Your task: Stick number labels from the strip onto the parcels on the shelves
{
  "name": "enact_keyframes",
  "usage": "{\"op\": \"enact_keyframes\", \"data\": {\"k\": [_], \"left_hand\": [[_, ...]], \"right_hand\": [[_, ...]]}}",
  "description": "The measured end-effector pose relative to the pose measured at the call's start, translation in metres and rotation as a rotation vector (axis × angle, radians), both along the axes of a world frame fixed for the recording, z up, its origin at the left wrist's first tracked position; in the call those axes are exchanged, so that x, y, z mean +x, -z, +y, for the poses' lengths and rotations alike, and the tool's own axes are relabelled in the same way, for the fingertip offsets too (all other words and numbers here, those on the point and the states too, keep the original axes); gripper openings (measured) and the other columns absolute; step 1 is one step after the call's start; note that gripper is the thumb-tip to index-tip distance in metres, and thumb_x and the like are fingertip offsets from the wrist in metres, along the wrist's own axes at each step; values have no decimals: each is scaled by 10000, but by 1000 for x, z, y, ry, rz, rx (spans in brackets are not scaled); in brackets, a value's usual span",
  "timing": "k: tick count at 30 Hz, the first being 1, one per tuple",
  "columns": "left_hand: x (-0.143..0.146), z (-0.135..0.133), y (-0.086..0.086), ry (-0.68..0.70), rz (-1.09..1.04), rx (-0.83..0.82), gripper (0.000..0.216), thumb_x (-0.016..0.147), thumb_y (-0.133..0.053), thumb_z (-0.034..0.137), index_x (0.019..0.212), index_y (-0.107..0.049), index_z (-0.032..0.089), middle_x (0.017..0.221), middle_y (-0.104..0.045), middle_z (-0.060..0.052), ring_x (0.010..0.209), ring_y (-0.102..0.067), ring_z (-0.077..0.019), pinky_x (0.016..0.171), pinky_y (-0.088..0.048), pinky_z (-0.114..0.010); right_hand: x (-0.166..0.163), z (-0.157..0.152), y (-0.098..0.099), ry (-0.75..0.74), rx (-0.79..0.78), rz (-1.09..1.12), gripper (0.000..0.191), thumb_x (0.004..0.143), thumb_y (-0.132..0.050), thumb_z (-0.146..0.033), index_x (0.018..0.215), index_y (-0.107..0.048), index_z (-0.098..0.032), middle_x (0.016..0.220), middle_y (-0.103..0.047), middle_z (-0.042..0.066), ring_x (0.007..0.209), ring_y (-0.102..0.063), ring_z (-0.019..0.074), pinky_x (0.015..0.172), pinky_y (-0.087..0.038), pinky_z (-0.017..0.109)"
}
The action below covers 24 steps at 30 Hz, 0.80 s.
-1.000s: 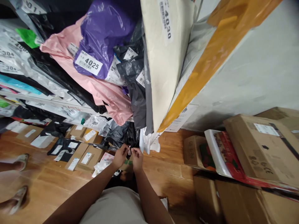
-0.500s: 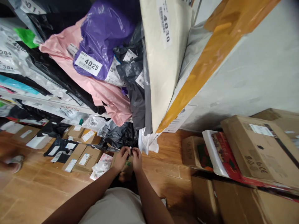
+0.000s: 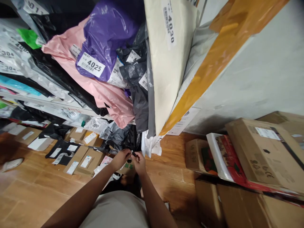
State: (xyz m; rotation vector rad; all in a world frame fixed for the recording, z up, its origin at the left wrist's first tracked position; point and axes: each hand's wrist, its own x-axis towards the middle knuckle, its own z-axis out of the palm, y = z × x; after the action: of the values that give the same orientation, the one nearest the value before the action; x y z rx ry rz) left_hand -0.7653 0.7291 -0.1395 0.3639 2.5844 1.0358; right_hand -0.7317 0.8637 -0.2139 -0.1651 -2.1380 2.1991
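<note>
Low in front of my body, my left hand (image 3: 122,158) and my right hand (image 3: 139,162) meet with fingers pinched together. Between the fingertips shows a small dark and whitish thing (image 3: 133,153), too small to name. Below the hands stands a brown cardboard box (image 3: 128,169) with green print. Just beyond my fingers lies a crumpled black plastic parcel (image 3: 133,137) on the floor under the shelf.
Above hang labelled plastic parcels: purple (image 3: 106,34), pink (image 3: 92,85) and a cream one (image 3: 166,69). Orange tape covers the shelf post (image 3: 201,72). Stacked cardboard boxes (image 3: 258,155) stand right. Small boxes (image 3: 87,161) line the floor left, near another person's shoe (image 3: 13,164).
My hands stay together, and the right hand has turned a little with its fingers curled more. At the far left, the other person's foot has shifted slightly.
</note>
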Motion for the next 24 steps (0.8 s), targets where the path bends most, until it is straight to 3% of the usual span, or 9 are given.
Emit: {"op": "enact_keyframes", "data": {"k": [5, 10, 16, 20, 24], "left_hand": [[-16, -10, -13, 142, -54, -20, 159, 813, -480, 266, 673, -473, 191, 648, -525, 21, 638, -498, -131, 622, -364, -234], [-23, -13, -13, 196, -63, -31, 155, 811, -466, 251, 669, -444, 190, 650, -491, 32, 642, -470, -120, 629, -358, -227], [-19, -13, -12, 162, -68, -62, 199, 851, -395, 286, 674, -417, 198, 641, -479, 30, 630, -468, -124, 620, -363, -229], [-25, -13, -20, 167, -68, -89, 124, 801, -442, 217, 678, -440, 199, 666, -516, 12, 652, -492, -138, 653, -363, -251], [-29, -10, -22, 88, -85, -117, 99, 772, -474, 220, 678, -453, 199, 627, -515, 18, 621, -503, -140, 626, -364, -254]], "right_hand": [[-4, -5, 1, 43, 68, 15, 236, 816, -564, -393, 736, -638, -184, 694, -521, -9, 582, -451, 106, 553, -385, 228], [-8, -7, 0, 60, 48, -7, 248, 808, -563, -415, 737, -629, -186, 661, -494, -23, 568, -422, 106, 542, -370, 229], [-10, -7, 1, 85, 1, -52, 239, 783, -583, -414, 746, -637, -184, 674, -537, -13, 601, -477, 119, 586, -410, 246], [-12, -11, 3, 66, -90, -90, 240, 768, -588, -421, 743, -631, -186, 689, -571, -3, 650, -544, 140, 635, -449, 264], [-14, -14, 1, 95, -125, -142, 249, 756, -587, -430, 757, -633, -185, 658, -576, -9, 632, -540, 137, 621, -447, 258]]}}
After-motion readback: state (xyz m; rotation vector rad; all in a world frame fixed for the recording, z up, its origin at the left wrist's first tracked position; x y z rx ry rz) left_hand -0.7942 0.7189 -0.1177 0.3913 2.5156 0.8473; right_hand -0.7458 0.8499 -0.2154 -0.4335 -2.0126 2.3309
